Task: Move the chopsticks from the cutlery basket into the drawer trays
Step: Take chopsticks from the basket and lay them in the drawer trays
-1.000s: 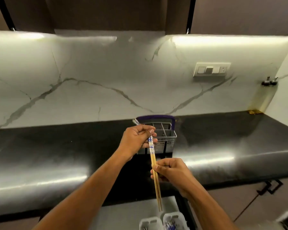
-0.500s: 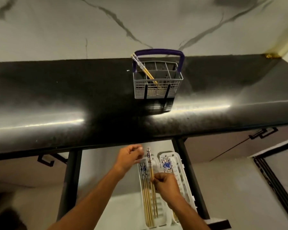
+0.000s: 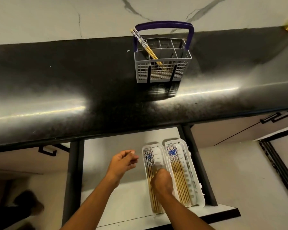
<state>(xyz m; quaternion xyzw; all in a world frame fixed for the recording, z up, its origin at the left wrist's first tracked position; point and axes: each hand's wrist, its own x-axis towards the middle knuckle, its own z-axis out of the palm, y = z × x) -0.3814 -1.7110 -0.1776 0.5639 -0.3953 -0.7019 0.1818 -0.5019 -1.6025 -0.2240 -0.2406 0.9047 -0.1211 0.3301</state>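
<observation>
Change: a second ago I held a pair of chopsticks up in front of the cutlery basket; now my right hand is down in the open drawer, pressed onto the left tray.
Meaning: I judge this pair is being laid in, so one more load is nearly done.
Right fingers: curled downward over the chopsticks in the left tray; whether they are clamped on the pair or have let go, I cannot tell, since my knuckles hide them.
Left fingers: my left hand hovers just beside the left tray, fingers loosely curled together, holding nothing.
Right tray: already filled with a row of chopsticks.
Remaining: one leaning pair sits in the basket's left compartment, near the back edge of the desk.
</observation>
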